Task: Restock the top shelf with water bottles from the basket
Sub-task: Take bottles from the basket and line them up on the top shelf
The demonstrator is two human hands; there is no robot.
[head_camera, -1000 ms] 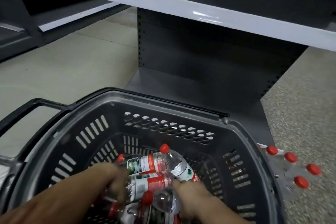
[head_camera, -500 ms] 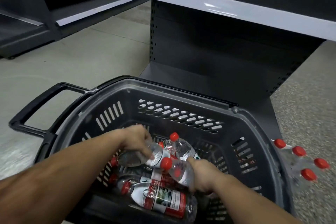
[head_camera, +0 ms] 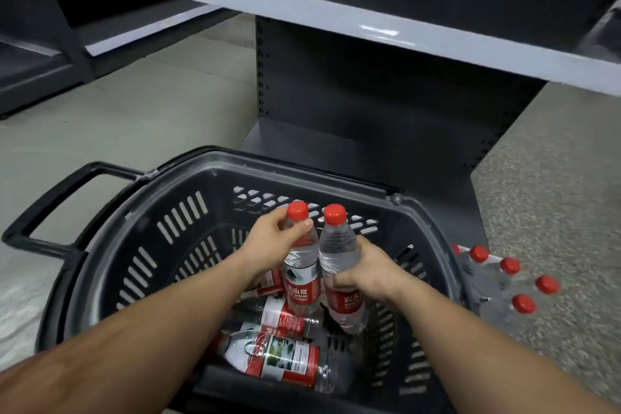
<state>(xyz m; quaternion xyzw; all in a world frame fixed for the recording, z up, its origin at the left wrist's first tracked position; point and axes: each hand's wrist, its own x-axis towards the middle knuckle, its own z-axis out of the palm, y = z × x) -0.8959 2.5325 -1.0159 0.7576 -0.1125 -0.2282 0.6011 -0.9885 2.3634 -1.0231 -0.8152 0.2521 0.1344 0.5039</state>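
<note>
Two upright water bottles are held side by side above the basket (head_camera: 188, 212). The left bottle (head_camera: 300, 265) is gripped near its neck by the left hand (head_camera: 274, 239), fingers closed round it; the right bottle (head_camera: 339, 255) is clasped at mid-body by the right hand (head_camera: 364, 274), likewise closed. Below the hands, more bottles (head_camera: 282, 360) are seen lying on the basket floor. To the right of the right hand, outside the basket wall, a wrapped pack of red-capped bottles (head_camera: 504, 279) is set on the floor. Ahead of and above the hands, the white-edged shelf (head_camera: 386, 30) is shown bare, with open space between it and the basket rim.
</note>
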